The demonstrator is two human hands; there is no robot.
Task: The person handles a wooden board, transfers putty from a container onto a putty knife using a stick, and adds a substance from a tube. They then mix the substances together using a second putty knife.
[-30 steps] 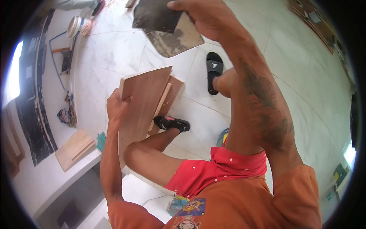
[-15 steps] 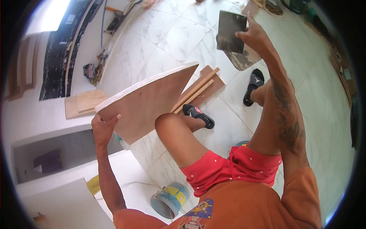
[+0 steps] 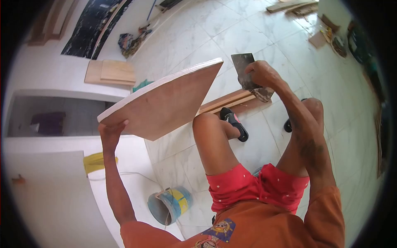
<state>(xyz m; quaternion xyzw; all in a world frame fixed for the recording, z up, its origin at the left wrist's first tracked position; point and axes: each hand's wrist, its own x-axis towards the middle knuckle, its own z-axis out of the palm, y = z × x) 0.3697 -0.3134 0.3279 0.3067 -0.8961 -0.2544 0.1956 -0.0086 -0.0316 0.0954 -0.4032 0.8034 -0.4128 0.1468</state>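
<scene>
My left hand (image 3: 111, 134) grips the lower left corner of a flat wooden board (image 3: 165, 101), its thumb on the brown face. The board is tilted, and a white coating runs along its upper edge (image 3: 161, 84). To the right, my right hand (image 3: 264, 74) is closed on a dark rectangular spreader blade (image 3: 243, 66), held out past the board's far end. A smeared, putty-streaked piece (image 3: 262, 95) shows just under that hand, partly hidden by it.
Wooden strips (image 3: 231, 100) lie on the tiled floor by my left foot (image 3: 235, 124). A blue bucket (image 3: 169, 205) stands at lower left, near a yellow cloth (image 3: 95, 162) on a white ledge. Flat wood pieces (image 3: 109, 72) rest farther back; scraps (image 3: 293, 6) lie at the far right.
My right hand has come down and closer to the board with the blade. The board is still in my left hand, at a flatter slant. The whole view has turned.
</scene>
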